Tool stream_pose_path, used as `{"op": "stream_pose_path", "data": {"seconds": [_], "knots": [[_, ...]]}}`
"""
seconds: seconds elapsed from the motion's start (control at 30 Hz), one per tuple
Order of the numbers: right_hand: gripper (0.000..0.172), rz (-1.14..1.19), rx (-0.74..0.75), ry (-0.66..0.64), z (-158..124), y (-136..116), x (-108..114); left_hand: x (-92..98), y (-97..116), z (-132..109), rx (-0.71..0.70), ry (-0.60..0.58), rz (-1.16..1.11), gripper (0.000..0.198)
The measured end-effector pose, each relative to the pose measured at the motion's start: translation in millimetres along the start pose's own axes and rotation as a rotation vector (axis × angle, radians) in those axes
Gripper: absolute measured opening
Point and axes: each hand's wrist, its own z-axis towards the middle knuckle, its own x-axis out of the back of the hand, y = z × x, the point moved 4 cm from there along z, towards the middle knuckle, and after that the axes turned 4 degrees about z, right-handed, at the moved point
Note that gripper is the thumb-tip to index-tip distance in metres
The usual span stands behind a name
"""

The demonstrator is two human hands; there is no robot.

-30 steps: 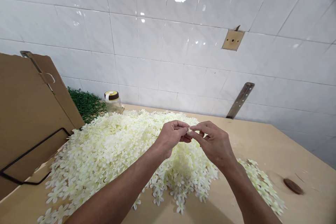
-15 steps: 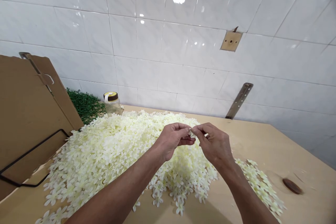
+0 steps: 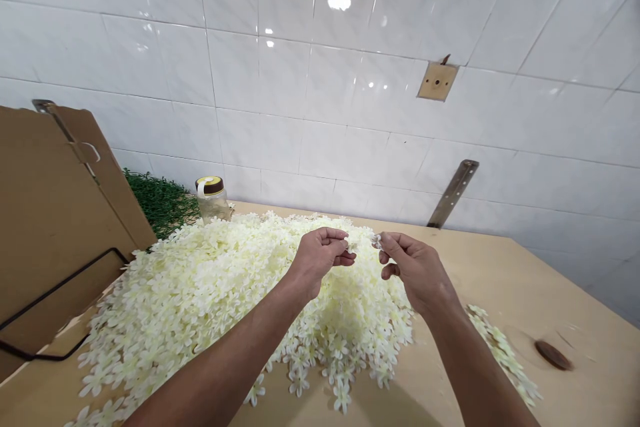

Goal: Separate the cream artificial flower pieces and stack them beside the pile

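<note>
Holds a little white piece (image 3: 377, 241) near the middle of the frame, pinched between thumb and finger of the right hand (image 3: 413, 270). Pokes out past the fingertips toward the left side of the frame. Looks too small and blurry to tell its long axis. Keeps thumb and fingers of the left hand (image 3: 316, 257) close together just to the left, in front of a big heap of pale flowers (image 3: 215, 280); cannot tell about anything pinched there. Spreads in a long heap from lower left to the middle of the frame. Leaves a gap between both hands now; half a second ago, touched at the fingertips. Shows white a bit farther right and higher than then.
</note>
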Motion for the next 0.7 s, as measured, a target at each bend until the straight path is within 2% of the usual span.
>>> {"op": "stream_pose_path", "data": {"seconds": [0.1,0.2,0.33,0.43,0.57,0.7], "knots": [[0.039,-0.186,0.071,0.053,-0.3,1.5,-0.9,0.9,0.4,0.1,-0.002,0.003,0.012,0.01],[0.039,-0.377,0.179,0.053,-3.6,0.5,-6.3,0.4,-1.0,0.4,-0.006,-0.003,0.017,0.008],[0.029,-0.47,0.425,0.04,-10.5,-6.0,-13.9,-1.7,-3.7,0.1,0.001,-0.02,0.022,0.007],[0.021,-0.533,0.552,0.026,-14.0,-9.7,-18.2,-5.1,-5.2,-1.7,0.013,-0.053,0.026,0.008],[0.012,-0.577,0.62,0.013,-15.3,-12.0,-20.6,-9.1,-5.2,-4.5,0.024,-0.1,-0.017,0.009],[0.01,-0.575,0.631,0.001,-15.5,-13.0,-20.5,-10.2,-5.5,-5.4,0.061,-0.136,-0.094,0.007]]}}
